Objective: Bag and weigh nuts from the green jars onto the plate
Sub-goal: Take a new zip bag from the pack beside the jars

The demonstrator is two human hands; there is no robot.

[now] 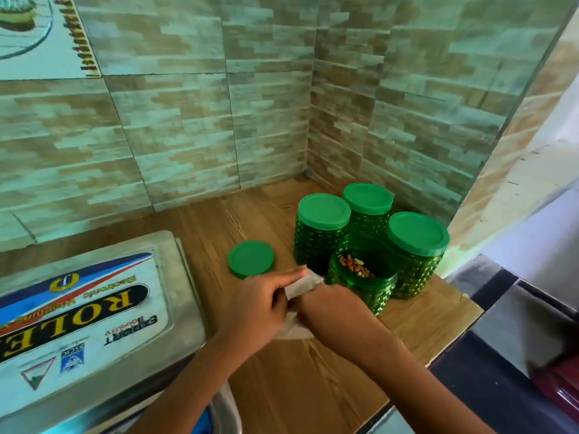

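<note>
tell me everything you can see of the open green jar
The open jar is see-through green plastic with a bumpy wall. It stands upright on the wooden counter, at the front of a cluster with three lidded jars close behind. Its mouth is uncovered, and a loose green lid lies flat to its left. Brown nuts sit inside, below the rim. The right hand, at a white bag, is close to its front-left side; contact cannot be told.

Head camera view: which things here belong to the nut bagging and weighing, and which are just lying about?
In the job: plastic bag held by left hand and right hand; open jar of nuts; loose lid; closed jars; weighing scale.
Lying about: wall picture; dark red object.
</note>
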